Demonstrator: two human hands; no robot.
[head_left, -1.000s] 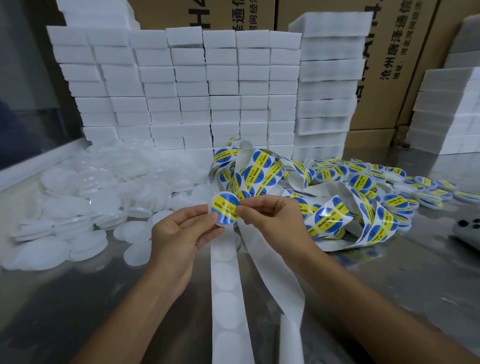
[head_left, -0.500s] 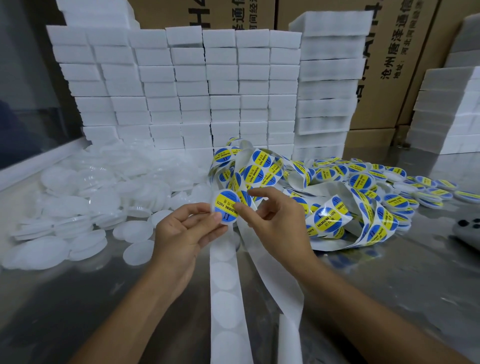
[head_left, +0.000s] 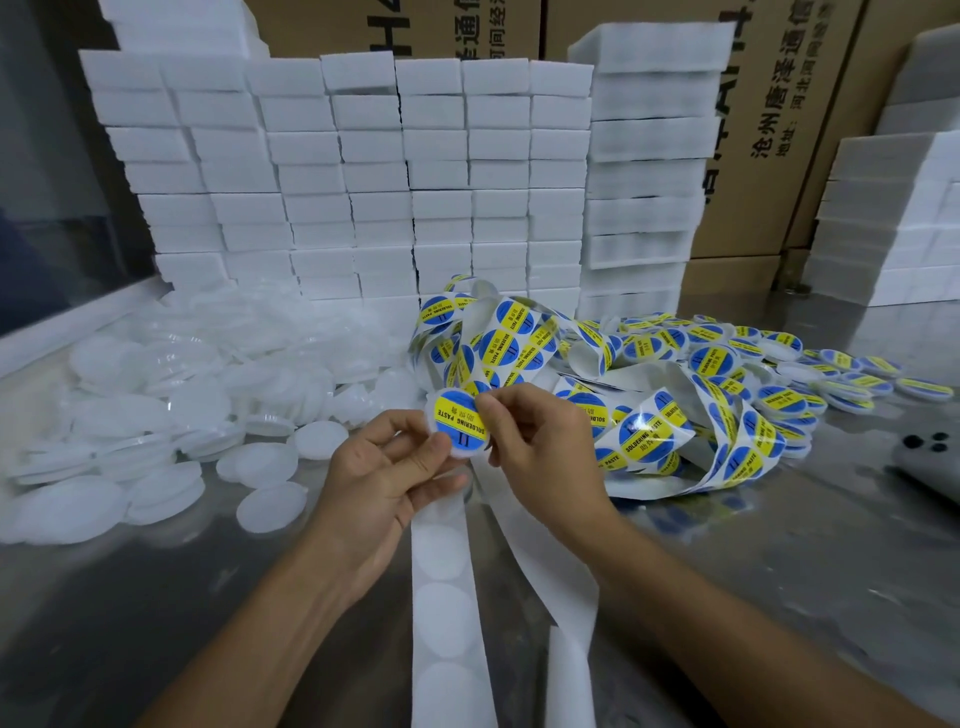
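Note:
My left hand holds a round white lid with a blue and yellow "SOLDERING PASTE" sticker on it, fingers curled behind it. My right hand pinches the lid's right edge between thumb and forefinger. A tangled strip of the same stickers lies just behind my hands. Its peeled white backing runs down toward me under my wrists.
Plain white lids lie heaped on the steel table at left. Lids with stickers pile up at right. White foam blocks are stacked behind, with cardboard boxes beyond. A dark device sits at the right edge.
The sticker that my right hand was bringing to the lid now lies on it. My right hand has moved closer and pinches the lid's edge. Both hands shifted slightly left.

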